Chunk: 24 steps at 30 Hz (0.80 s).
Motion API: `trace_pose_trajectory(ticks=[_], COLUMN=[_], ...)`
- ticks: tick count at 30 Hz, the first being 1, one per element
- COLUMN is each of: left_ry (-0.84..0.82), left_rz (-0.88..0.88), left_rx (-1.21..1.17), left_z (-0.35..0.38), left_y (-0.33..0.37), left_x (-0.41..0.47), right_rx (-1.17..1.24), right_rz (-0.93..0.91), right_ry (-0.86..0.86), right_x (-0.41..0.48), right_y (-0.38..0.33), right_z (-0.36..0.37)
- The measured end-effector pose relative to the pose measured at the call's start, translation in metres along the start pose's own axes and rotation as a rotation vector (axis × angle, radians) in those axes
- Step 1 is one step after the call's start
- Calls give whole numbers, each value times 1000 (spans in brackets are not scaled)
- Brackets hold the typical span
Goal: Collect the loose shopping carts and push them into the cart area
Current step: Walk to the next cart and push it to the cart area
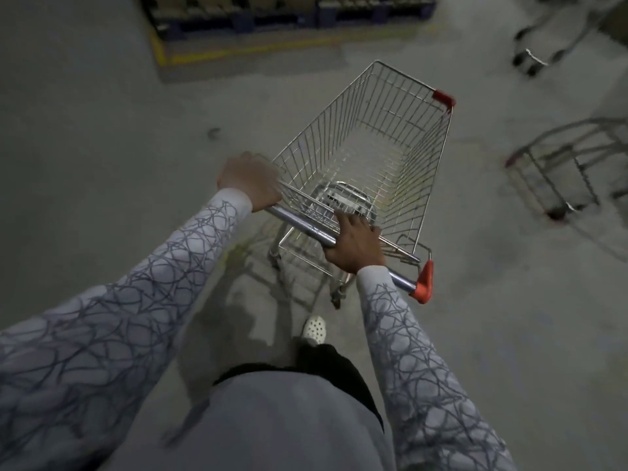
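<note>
An empty wire shopping cart (401, 107) with red corner caps stands on the concrete floor in front of me, angled toward the upper right. My left hand (249, 180) is closed around the left end of its metal handle bar (302, 223). My right hand (355, 244) grips the same bar nearer the right end, just short of the red end cap (424, 282). Both sleeves are pale with a dark line pattern.
A second loose cart (571, 164), blurred, stands at the right edge. The wheels and frame of a third cart (537, 52) show at the top right. Dark pallets of stacked goods (272, 15) behind a yellow floor line (238, 54) fill the top. My white shoe (315, 329) is below the cart.
</note>
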<state>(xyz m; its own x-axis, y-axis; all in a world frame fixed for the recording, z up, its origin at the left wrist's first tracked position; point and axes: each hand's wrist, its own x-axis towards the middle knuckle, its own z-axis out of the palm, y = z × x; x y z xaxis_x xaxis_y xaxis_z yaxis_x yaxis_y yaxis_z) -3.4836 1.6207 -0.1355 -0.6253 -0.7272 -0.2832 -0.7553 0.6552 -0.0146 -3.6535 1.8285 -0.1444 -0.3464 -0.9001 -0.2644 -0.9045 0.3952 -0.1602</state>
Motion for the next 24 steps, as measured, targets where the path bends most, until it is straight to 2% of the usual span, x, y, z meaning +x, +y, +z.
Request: trace_pose_trajectory(ticks=[11,24], left_ry=[21,44], left_rz=[-444,-770], left_rx=[-140,-218], left_z=[-30,-66], left_y=[-115,-374], left_x=[105,265], right_rx=[-79,-136], right_rz=[-391,-688], right_ry=[-115,-141], right_x=[250,561], right_y=[-50,-255], right_z=[-66,-114])
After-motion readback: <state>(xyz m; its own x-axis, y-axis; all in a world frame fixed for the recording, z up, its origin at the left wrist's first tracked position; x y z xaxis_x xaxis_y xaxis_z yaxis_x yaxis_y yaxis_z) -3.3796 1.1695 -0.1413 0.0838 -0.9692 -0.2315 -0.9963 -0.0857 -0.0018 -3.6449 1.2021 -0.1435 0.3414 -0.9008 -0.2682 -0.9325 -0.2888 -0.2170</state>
